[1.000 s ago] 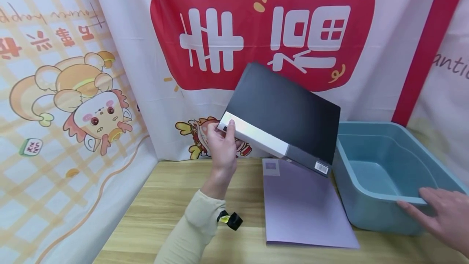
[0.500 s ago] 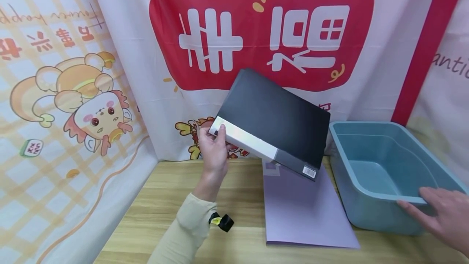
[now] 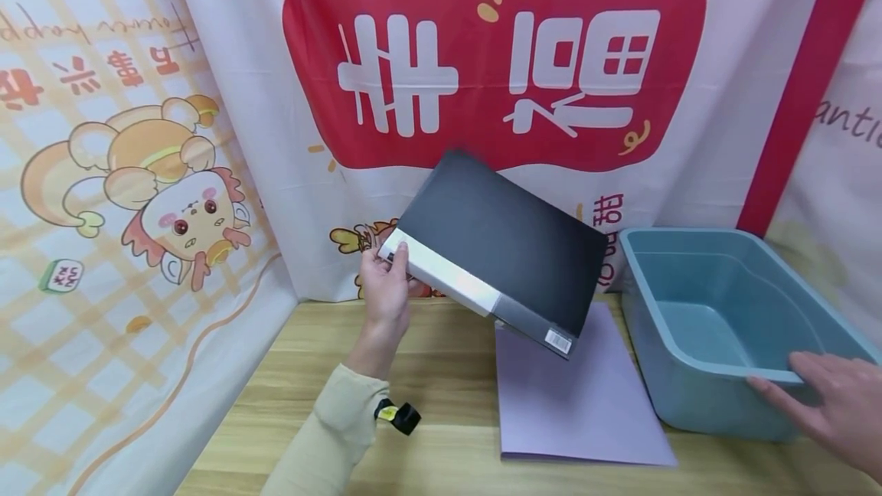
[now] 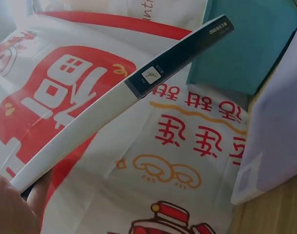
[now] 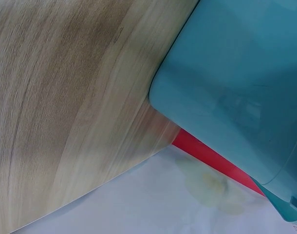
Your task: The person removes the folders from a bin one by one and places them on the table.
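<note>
My left hand (image 3: 386,282) pinches a black file folder (image 3: 506,236) by one end of its spine, thumb on the spine. It is held tilted in the air, partly over a lilac folder (image 3: 579,404) that lies on the table. In the left wrist view, the folder's spine (image 4: 75,131) shows a long white strip and a dark end with a small label. At the right, my right hand (image 3: 837,404) grips the near rim of a blue plastic bin (image 3: 717,396), fingers over the edge and thumb outside. Only a sliver of that hand shows in the right wrist view.
The bin stands on the wood-grain table (image 3: 448,442), right beside the lilac folder. A printed cloth (image 3: 262,98) with red and white lettering hangs behind the table, and another patterned cloth (image 3: 103,312) covers the left side.
My left hand has moved left and slightly down with the black folder, uncovering more of the cloth beside the bin. My right hand stays on the bin's rim.
</note>
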Action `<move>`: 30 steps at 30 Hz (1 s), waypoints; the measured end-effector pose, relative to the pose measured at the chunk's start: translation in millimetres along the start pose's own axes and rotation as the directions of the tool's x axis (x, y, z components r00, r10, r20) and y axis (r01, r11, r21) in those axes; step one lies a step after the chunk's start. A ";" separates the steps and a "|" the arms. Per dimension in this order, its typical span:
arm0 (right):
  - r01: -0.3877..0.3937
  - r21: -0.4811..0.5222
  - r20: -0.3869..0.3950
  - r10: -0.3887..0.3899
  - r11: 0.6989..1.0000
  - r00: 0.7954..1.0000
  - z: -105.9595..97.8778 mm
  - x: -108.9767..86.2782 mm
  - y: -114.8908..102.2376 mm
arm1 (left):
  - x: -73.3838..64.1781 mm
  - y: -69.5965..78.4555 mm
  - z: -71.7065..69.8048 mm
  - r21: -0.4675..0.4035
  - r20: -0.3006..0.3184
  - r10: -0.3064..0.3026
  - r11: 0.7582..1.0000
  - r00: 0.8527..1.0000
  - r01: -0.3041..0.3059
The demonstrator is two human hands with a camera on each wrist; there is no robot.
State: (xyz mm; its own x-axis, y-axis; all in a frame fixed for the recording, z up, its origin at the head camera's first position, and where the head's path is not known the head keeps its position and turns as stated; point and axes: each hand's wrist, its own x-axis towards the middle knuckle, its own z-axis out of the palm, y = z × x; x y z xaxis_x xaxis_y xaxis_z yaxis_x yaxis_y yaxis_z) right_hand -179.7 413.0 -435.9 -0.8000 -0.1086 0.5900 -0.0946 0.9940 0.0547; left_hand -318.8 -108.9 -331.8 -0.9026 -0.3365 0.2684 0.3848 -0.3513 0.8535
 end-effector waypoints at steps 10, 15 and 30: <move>0.033 0.019 -0.047 -0.032 0.999 0.998 0.7 -0.1 0.5 | 16.1 -12.1 -36.6 0.021 -0.037 -0.116 0.993 0.993 0.117; 0.037 0.019 -0.050 -0.036 0.999 0.998 0.8 -0.1 0.3 | 20.2 -14.6 -50.9 0.052 -0.022 -0.169 0.984 0.985 0.170; 0.024 0.007 -0.006 -0.024 1.000 1.000 -1.0 0.2 1.1 | 32.4 -22.6 -79.0 0.103 -0.027 -0.222 0.969 0.975 0.223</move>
State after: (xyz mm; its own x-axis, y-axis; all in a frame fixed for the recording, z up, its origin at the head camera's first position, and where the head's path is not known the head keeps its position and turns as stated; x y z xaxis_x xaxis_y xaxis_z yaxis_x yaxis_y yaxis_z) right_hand -179.4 414.1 -435.0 -0.7938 -0.1319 0.5937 -0.1175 0.9911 0.0631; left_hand -341.5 -180.9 -377.7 -0.9599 -0.2737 0.0602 0.1514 -0.3258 0.9332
